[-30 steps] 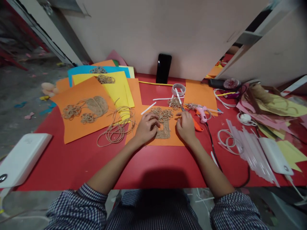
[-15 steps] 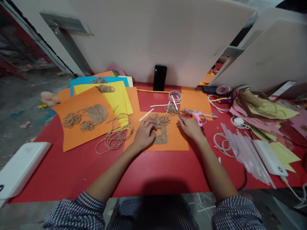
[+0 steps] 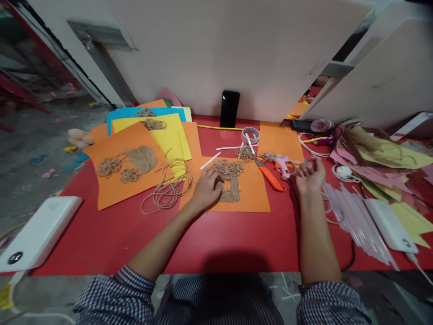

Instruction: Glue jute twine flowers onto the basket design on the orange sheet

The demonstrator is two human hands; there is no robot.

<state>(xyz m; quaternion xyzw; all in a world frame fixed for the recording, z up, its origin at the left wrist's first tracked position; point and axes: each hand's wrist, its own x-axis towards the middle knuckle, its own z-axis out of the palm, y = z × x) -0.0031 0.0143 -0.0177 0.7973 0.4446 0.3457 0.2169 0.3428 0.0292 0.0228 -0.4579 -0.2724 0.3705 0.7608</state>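
My left hand [image 3: 207,189] rests on an orange paper sheet [image 3: 252,198], its fingertips pressed against the left edge of a jute rope piece [image 3: 230,180] made of coiled flowers above a rectangular frame. Whether those fingers grip the jute, I cannot tell. My right hand [image 3: 310,175] hangs curled and holds nothing, just right of a pink glue gun [image 3: 282,164]. Orange-handled scissors [image 3: 270,178] lie closed between the jute piece and the glue gun, with their blades pointing up and left. A small jute flower [image 3: 245,153] sits near their tips.
A loose coil of jute twine [image 3: 167,189] lies left of my left hand, beside another orange sheet [image 3: 115,153] bearing jute flowers. On the red table [image 3: 216,243] are a white tape roll [image 3: 251,134], an upright phone [image 3: 229,109], clear glue sticks [image 3: 358,223] and white power banks.
My right hand has let go of the orange-handled scissors, which now lie on the table, and has moved right past the glue gun. My left hand stays on the jute piece.
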